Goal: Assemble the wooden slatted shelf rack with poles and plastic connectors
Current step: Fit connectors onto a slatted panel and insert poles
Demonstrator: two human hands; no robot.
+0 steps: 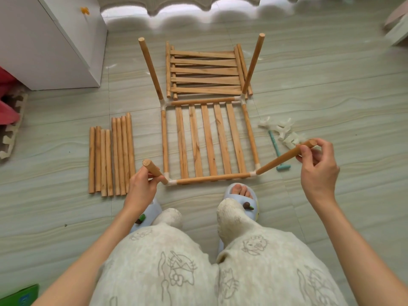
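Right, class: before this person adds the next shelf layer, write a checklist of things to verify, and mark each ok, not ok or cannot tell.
1. Four upright poles stand in the corners of the slatted shelf: ok.
2. Left hand grips the near left pole: ok.
3. Right hand grips the near right pole: ok.
4. Poles pushed fully into the corner connectors: cannot tell.
5. Spare connectors within reach, beside the right hand: ok.
6. Next slatted panels ready behind the frame: ok.
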